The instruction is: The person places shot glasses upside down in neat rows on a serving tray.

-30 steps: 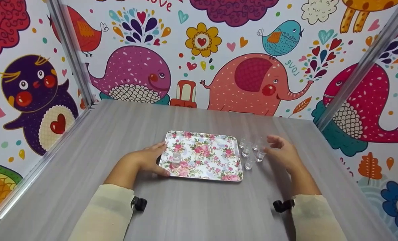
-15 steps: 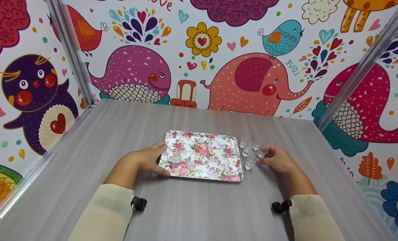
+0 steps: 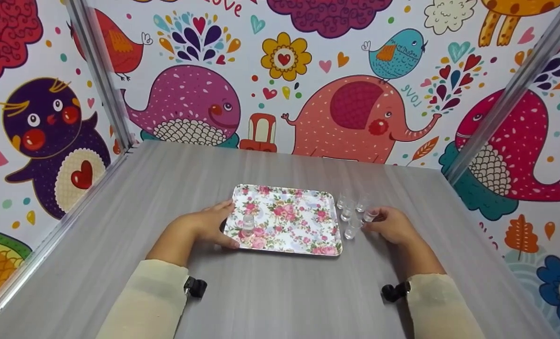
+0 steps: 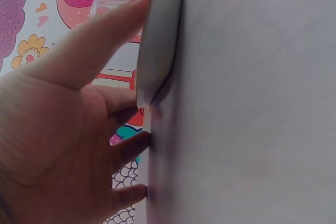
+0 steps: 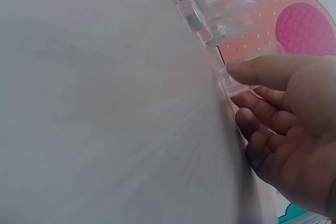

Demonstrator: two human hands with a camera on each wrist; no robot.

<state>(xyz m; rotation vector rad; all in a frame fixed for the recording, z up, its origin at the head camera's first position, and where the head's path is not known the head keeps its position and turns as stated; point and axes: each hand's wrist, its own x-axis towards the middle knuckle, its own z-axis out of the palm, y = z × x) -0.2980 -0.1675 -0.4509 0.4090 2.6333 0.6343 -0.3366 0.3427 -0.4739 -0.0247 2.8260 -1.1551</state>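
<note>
A rectangular tray [image 3: 284,235] with a pink floral pattern lies on the table. My left hand [image 3: 208,225] holds its left corner, the thumb on the front edge and the fingers along the left side. On the tray's left part stands one small clear shot glass [image 3: 248,223]. Right of the tray, my right hand [image 3: 393,225] pinches another shot glass [image 5: 228,81] between thumb and forefinger, low down near its base. In the right wrist view that glass is partly hidden behind the thumb. Several more clear glasses [image 3: 350,230] stand close together between this hand and the tray.
The grey wood-grain table [image 3: 289,296] reaches to patterned walls [image 3: 270,94] at the back and sides. Metal posts [image 3: 103,80] rise at the back corners. A black wrist camera [image 3: 196,286] sits on the left sleeve, another black camera [image 3: 395,292] on the right.
My right hand has come left and down to the nearest shot glass and its thumb and forefinger have closed on it. The left hand and the tray have stayed in place.
</note>
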